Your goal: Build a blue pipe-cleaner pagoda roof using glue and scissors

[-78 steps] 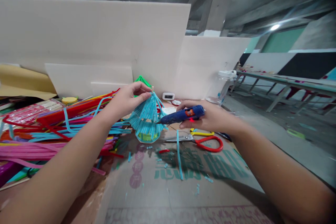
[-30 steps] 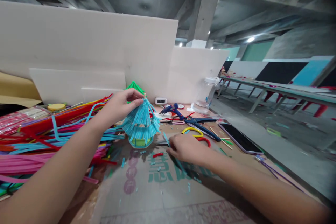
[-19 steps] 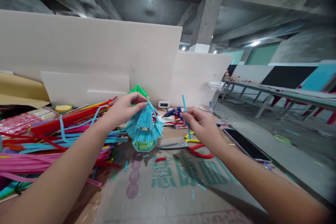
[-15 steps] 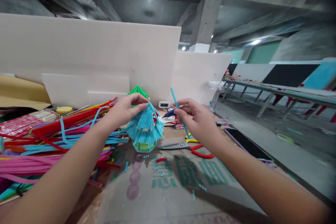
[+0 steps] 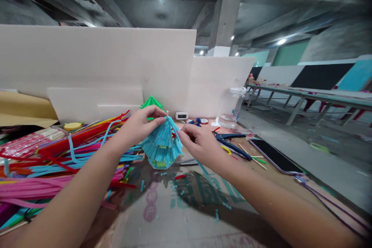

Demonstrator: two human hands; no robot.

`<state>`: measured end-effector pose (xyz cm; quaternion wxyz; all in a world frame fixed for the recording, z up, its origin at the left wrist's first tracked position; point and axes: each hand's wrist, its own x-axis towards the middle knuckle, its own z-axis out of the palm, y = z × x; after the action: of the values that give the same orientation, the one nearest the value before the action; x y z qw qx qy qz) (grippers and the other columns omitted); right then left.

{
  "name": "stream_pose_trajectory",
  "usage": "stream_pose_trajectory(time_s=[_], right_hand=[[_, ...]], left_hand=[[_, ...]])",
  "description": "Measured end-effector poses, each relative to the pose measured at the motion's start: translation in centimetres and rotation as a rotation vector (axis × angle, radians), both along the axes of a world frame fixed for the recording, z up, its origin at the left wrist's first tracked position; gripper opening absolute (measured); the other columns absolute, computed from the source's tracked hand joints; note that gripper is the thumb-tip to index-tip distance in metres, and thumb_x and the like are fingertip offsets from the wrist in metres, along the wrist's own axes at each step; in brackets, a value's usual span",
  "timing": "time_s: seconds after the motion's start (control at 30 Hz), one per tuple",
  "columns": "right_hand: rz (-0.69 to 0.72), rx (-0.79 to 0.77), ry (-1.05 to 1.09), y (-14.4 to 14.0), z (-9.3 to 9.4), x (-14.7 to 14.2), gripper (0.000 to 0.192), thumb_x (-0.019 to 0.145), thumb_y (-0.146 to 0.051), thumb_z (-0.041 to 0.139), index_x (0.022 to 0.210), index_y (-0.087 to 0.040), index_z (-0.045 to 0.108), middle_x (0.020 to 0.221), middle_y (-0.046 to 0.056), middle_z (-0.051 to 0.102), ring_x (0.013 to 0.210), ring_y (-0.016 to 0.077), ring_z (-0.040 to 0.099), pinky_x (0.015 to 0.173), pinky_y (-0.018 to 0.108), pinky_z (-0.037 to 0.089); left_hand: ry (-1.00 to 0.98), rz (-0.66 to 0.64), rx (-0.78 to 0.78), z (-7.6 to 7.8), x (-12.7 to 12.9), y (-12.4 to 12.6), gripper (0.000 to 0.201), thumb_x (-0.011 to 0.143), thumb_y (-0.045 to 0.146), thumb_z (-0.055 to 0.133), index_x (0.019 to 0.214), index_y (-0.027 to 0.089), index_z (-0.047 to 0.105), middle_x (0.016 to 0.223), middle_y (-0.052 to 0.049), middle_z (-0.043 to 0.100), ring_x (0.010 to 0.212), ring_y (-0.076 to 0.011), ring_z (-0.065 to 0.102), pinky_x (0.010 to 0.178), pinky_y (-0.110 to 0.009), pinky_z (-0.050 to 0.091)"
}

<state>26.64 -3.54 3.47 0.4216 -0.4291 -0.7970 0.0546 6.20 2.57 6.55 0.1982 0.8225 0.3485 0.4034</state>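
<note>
Left hand (image 5: 139, 124) pinches the peak of the blue straw roof (image 5: 162, 141), fingertips closed around the apex where a small wooden stick tip pokes out; this grip looks meant to keep the model steady and upright on the table (image 5: 186, 217). The roof is a cone of cut blue straws fanned downward over a greenish base, standing near table centre on printed cardboard. Right hand (image 5: 197, 145) comes in from 3 o'clock of the model, thumb and forefinger pressed together at the roof's right slope. A thin blue straw piece (image 5: 203, 168) appears to trail down from that pinch toward 5 o'clock, but the part inside the fingers is hidden, so the hold is judged, not certain; pressing it against the slope would fit seating one more strand into the fan. At 9 o'clock of the model: a loose pile of coloured straws (image 5: 58, 159), red, pink and blue, within easy reach of the left arm. At 2 o'clock: blue glue gun (image 5: 229, 141) lying on the table, well apart from either hand, with a dark phone (image 5: 276, 157) farther out at 3 o'clock. Behind, at 12 o'clock, a green straw roof (image 5: 151, 103) stands against white foam boards (image 5: 95, 62). Blue offcuts (image 5: 216, 214) dot the cardboard at 6 o'clock.
</note>
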Motion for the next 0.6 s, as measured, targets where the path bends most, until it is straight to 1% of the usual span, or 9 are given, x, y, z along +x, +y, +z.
stream_pose_trajectory(time_s=[0.2, 0.4, 0.6], right_hand=[[0.014, -0.037, 0.009, -0.25, -0.63, -0.01, 0.03, 0.093, -0.031, 0.045, 0.065, -0.02, 0.041, 0.058, -0.005, 0.04, 0.054, 0.009, 0.038, 0.051, 0.024, 0.024], [0.015, -0.064, 0.046, -0.17, -0.74, -0.11, 0.03, 0.092, -0.031, 0.045, 0.064, -0.02, 0.042, 0.058, -0.005, 0.041, 0.053, 0.0093, 0.039, 0.051, 0.024, 0.025], [0.023, -0.08, 0.079, -0.09, -0.89, -0.18, 0.03, 0.091, -0.03, 0.046, 0.062, -0.02, 0.042, 0.056, -0.005, 0.041, 0.052, 0.0089, 0.038, 0.05, 0.024, 0.025]], left_hand=[[0.029, 0.013, 0.028, 0.12, 0.12, -0.41, 0.031, 0.087, 0.047, 0.056, 0.101, 0.02, 0.065, 0.097, -0.004, 0.07, 0.088, -0.0212, 0.064, 0.073, -0.03, 0.048], [0.038, 0.022, 0.03, 0.12, 0.23, -0.31, 0.033, 0.086, 0.049, 0.056, 0.101, 0.021, 0.065, 0.098, -0.005, 0.07, 0.09, -0.0223, 0.064, 0.074, -0.031, 0.048], [0.044, 0.03, 0.045, 0.15, 0.41, -0.58, 0.029, 0.087, 0.046, 0.057, 0.1, 0.022, 0.065, 0.097, -0.003, 0.07, 0.086, -0.0209, 0.064, 0.073, -0.03, 0.048]])
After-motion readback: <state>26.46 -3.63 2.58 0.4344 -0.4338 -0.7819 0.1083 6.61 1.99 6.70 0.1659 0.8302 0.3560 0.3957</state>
